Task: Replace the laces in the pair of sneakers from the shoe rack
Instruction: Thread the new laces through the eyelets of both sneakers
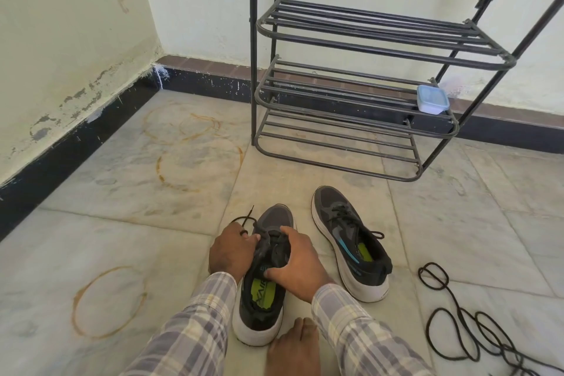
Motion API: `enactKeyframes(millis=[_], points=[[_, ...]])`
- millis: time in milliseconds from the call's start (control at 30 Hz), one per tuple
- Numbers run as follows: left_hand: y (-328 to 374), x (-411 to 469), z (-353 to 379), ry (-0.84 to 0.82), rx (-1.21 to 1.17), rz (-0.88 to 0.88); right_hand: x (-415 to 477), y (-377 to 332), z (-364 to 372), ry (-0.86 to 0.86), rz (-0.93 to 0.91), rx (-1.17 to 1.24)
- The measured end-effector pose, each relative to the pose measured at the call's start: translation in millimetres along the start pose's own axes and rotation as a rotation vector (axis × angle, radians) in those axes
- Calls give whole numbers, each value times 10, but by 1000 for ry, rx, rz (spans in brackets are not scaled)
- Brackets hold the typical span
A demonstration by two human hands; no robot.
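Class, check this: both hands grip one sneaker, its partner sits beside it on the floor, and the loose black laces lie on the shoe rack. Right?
No. The head view shows the black laces on the floor beside the sneakers, not on the shoe rack. Otherwise right: left hand and right hand grip the near sneaker, the other sneaker beside it.

Two sneakers (pixel 305 256) before shoe rack (pixel 351 94), loose laces (pixel 467 330) right, container (pixel 432 99) on rack

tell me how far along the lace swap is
Done: both sneakers are off the rack, on the floor. In hand: left hand pulls the old lace, right hand grips the near sneaker. Left: the far sneaker is still laced, and the new laces lie unused at right.
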State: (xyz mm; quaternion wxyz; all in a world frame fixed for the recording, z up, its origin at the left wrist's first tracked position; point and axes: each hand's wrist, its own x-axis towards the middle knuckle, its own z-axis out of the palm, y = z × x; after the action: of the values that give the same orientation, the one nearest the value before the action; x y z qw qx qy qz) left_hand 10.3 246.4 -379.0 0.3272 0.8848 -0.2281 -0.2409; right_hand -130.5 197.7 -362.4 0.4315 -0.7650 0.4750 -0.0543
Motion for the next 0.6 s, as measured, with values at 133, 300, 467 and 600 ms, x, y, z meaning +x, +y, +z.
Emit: enactKeyframes(millis=[133,300,467,600], points=[[-38,5,-10,12,-15,-49,-44,-29,54,218,52,-33],[-131,23,-63,84,22,-159,-35,29,58,322,213,123],[-133,10,-118,131,46,-224,-26,27,74,291,177,81],[-142,31,-181,158,96,-257,-7,21,63,227,137,1]])
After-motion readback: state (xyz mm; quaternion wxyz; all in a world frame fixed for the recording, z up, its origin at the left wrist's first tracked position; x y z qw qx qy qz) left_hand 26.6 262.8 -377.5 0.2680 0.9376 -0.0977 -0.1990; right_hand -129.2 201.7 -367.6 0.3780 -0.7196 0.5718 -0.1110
